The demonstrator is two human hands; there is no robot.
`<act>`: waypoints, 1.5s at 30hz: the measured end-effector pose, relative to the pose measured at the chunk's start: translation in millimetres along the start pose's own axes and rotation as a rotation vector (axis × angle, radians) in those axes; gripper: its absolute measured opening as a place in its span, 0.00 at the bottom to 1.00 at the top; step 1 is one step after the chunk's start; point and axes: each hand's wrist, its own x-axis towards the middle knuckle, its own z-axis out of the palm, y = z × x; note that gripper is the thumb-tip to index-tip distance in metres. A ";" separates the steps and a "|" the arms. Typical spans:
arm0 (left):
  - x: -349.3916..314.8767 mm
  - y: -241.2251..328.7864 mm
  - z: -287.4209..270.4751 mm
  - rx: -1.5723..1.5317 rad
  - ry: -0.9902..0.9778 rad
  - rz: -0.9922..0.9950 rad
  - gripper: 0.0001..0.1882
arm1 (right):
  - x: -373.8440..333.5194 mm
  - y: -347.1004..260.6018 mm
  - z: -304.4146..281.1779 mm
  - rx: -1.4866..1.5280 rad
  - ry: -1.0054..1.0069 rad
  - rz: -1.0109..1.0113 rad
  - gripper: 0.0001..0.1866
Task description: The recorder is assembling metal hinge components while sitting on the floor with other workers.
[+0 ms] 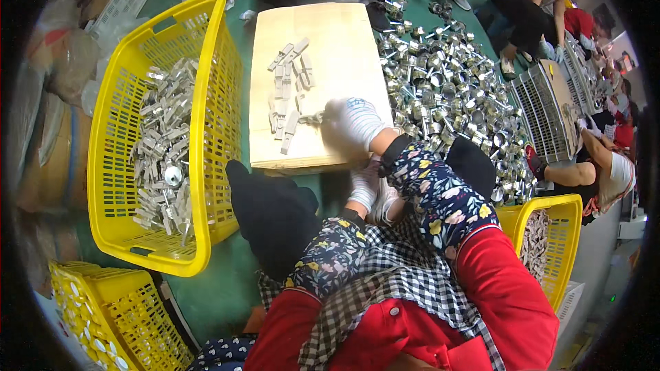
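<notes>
One pale board point(337, 34): roughly a dozen grey pieces point(289, 129), overlapping, left of centre. Two gloved hands: right hand point(354, 122) blurred over board, left hand point(364, 185) partly hidden below near edge; cannot tell either's grip. Three yellow baskets point(197, 137), one metal heap point(447, 89).

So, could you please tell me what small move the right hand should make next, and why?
I'd probably bring the right hand slightly left, over the nearest grey pieces: they lie loose on the board just beside it, apparently within easy reach. Blur hides whether its grip already has one, so I'd check that first.
</notes>
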 end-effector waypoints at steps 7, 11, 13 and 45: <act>-11.4 28.9 29.1 0.649 -0.040 -0.067 0.21 | -25.1 79.9 -12.0 0.528 0.376 0.090 0.20; -8.3 30.0 17.9 0.554 -0.018 -0.111 0.23 | -47.0 136.1 -11.3 1.472 0.264 0.255 0.17; -5.9 29.5 9.7 0.505 -0.010 -0.140 0.24 | -53.7 128.3 -10.0 1.450 0.232 0.291 0.16; -15.1 39.4 19.1 0.623 -0.015 -0.169 0.26 | -36.4 131.6 29.3 1.164 0.214 0.472 0.11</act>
